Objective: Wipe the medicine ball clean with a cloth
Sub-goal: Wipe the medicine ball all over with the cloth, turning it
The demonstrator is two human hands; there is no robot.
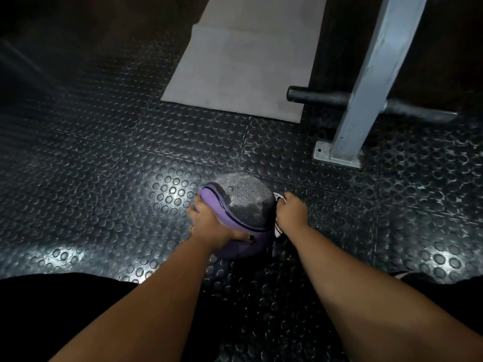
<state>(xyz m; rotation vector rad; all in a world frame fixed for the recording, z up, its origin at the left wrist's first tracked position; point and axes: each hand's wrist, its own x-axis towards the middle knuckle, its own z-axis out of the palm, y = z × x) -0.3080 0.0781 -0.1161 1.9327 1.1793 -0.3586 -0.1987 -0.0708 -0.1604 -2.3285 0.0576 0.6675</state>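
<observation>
A purple and grey medicine ball point(243, 205) sits on the studded black rubber floor, its grey panel dusty with pale patches. My left hand point(213, 226) grips the ball's purple left side, fingers wrapped over it. My right hand point(291, 211) is at the ball's right side and holds a white cloth point(278, 228), which shows only as small bits above and below the hand, pressed against the ball.
A grey mat point(243, 64) lies on the floor beyond the ball. To the right stands a grey metal post on a bolted base plate point(337, 155), with a black bar point(316, 96) sticking out of it. My dark-clothed legs fill the bottom corners.
</observation>
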